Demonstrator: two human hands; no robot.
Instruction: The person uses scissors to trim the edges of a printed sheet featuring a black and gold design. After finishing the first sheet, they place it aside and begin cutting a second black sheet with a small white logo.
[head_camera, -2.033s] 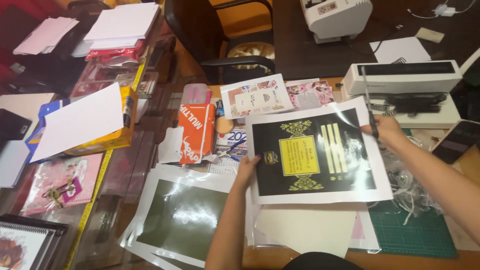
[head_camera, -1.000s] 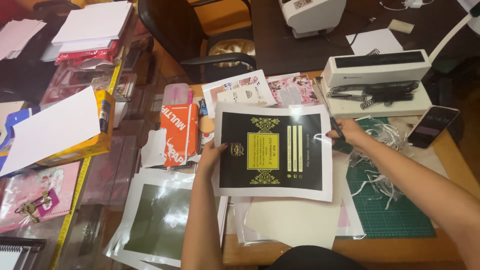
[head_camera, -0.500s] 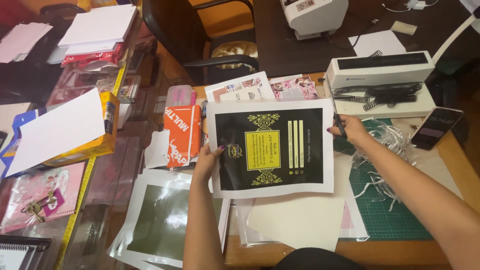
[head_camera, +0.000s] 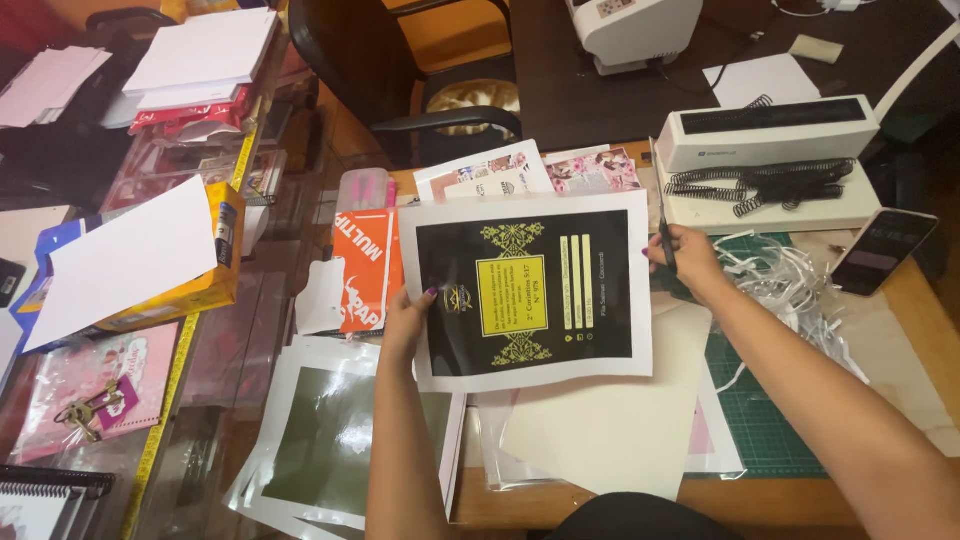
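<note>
My left hand (head_camera: 408, 318) grips the left edge of a printed sheet (head_camera: 525, 290), black with yellow ornament and a white border, held flat above the desk. At the sheet's right edge my right hand (head_camera: 686, 262) holds scissors (head_camera: 661, 210), their blades pointing up along that edge. Under the sheet lie cream card (head_camera: 610, 420) and more printed pages. A glossy dark print (head_camera: 330, 440) lies at the lower left, near my left forearm.
An orange paper pack (head_camera: 365, 268) lies left of the sheet. A white binding machine (head_camera: 765, 130) with black spiral coils (head_camera: 760, 185) stands at the right, a phone (head_camera: 882, 250) beside it. A green cutting mat (head_camera: 765, 420) carries white paper strips (head_camera: 790, 285). Stacks of paper and a chair (head_camera: 400, 70) are behind.
The sheet and both hands have stayed nearly in place over the last second; two seconds ago the sheet was further right. The scissors stay at the sheet's right edge.
</note>
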